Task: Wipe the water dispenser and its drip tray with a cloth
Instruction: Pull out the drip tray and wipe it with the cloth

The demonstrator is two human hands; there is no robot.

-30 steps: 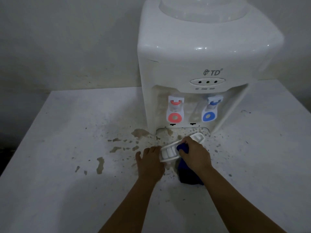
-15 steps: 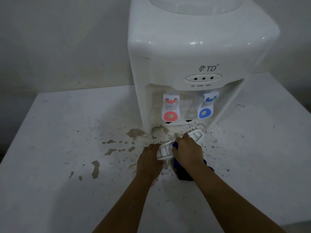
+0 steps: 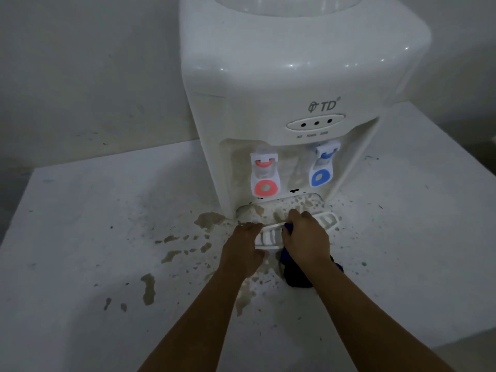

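Fingers of the right hand [image 3: 304, 237] grip a blue cloth [image 3: 296, 275] on the drip tray [image 3: 326, 220]; left hand [image 3: 243, 248] fingers curl round its end.

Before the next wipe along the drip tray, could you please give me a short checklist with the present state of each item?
1. Left hand steadies the tray at its left end: ok.
2. Right hand grips the blue cloth on the tray: ok.
3. Tray out of the dispenser slot: ok.
4. Slot floor clean: not ok, brown stains.
5. Table clean: not ok, brown splatter.
6. Tray grille clean: cannot tell, hands cover most of it.
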